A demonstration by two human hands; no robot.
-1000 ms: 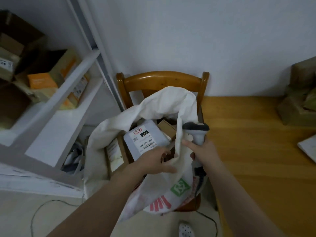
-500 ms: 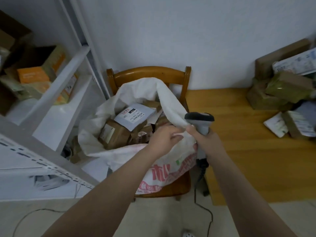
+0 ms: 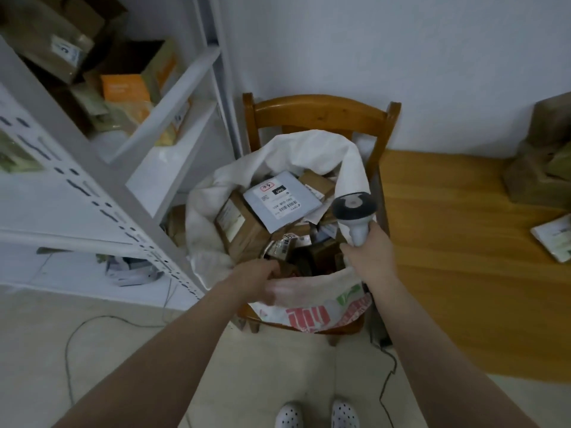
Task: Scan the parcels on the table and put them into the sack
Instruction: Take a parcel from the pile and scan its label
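Observation:
A white sack point(image 3: 309, 156) with red and green print stands open on a wooden chair point(image 3: 318, 111). Inside lie several parcels: a grey mailer point(image 3: 282, 200) with a barcode label on top, a brown box point(image 3: 241, 227) at its left, smaller boxes beneath. My left hand point(image 3: 258, 279) grips the sack's near rim and holds it down. My right hand point(image 3: 367, 251) holds a grey barcode scanner point(image 3: 354, 211) by its handle at the sack's right rim; the scanner head points away from me.
A wooden table point(image 3: 463, 257) lies to the right, with brown parcels point(image 3: 543, 156) at its far edge and a flat packet point(image 3: 556, 239) at the right. White metal shelving point(image 3: 92, 168) with boxes stands at left. The scanner cable point(image 3: 387, 375) trails on the floor.
The sack's mouth is wider now; my left hand has pulled the near rim toward me and down. My right hand with the scanner stays at the right rim. The view has swung left and down.

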